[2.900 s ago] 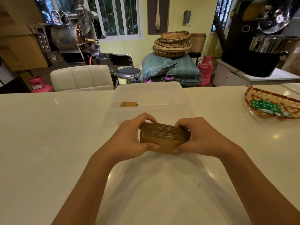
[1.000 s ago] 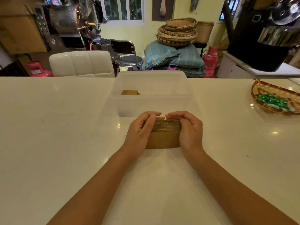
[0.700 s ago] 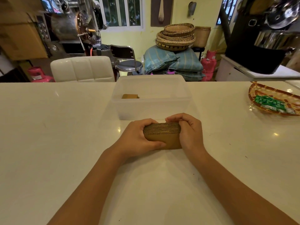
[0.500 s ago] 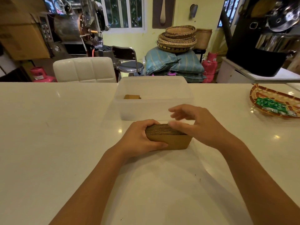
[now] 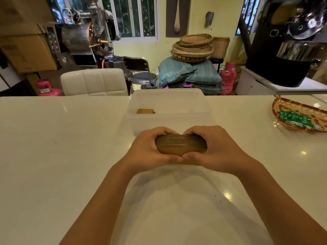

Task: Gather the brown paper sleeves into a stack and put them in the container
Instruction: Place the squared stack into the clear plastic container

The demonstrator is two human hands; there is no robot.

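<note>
Just short of the container [image 5: 169, 119] on the counter [image 5: 62, 156], both hands clamp the stack [image 5: 180, 146] of sleeves from either end, left hand [image 5: 150, 152] and right hand [image 5: 212, 149] with fingers curled around it and thumbs meeting below. To do this well, I would squeeze evenly so no sleeve fans out, lift clear of the near wall, and lower the stack flat beside the brown pile [image 5: 145, 111] already inside. No readable writing or brand shows anywhere.
</note>
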